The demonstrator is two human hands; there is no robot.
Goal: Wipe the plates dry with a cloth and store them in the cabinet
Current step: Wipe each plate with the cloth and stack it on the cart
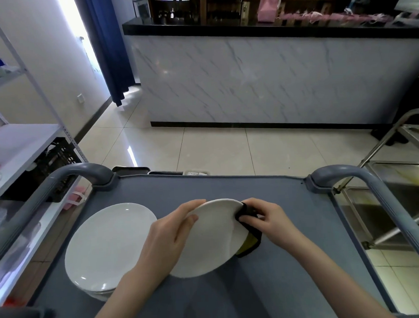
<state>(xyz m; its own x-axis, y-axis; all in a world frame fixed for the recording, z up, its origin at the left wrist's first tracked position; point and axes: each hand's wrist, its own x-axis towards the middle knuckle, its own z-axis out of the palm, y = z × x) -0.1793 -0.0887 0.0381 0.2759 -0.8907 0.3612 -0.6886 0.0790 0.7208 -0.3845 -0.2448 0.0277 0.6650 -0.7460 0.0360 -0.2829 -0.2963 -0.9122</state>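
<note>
**Plate tilted at center frame**

My left hand [169, 235] is gripping the tilted plate [214, 238] over the counter [280, 264], fingers [192, 206] curling round its rim. My right hand [266, 219] is pinching the cloth [249, 238] against its right edge. I'm seeing stacked plates [106, 245] lying at lower left.

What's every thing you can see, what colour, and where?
held plate: one, white, tilted above the cart, between both hands
stacked plates: at least two, white, on the cart's left side
cloth: one, black and yellow, at the held plate's right edge
cart: one, grey-blue top, two grey handles, in front
counter: one, marble-white front, black top, across the floor
curtain: one, dark blue, far left
pink bag: one, pink, on the counter
shelf rack: one, white, left edge
crate: one, black, inside the shelf rack
steel trolley: one, silver, right edge
left hand: one, grips the held plate's left rim
right hand: one, holds the cloth on the plate's right rim
</note>
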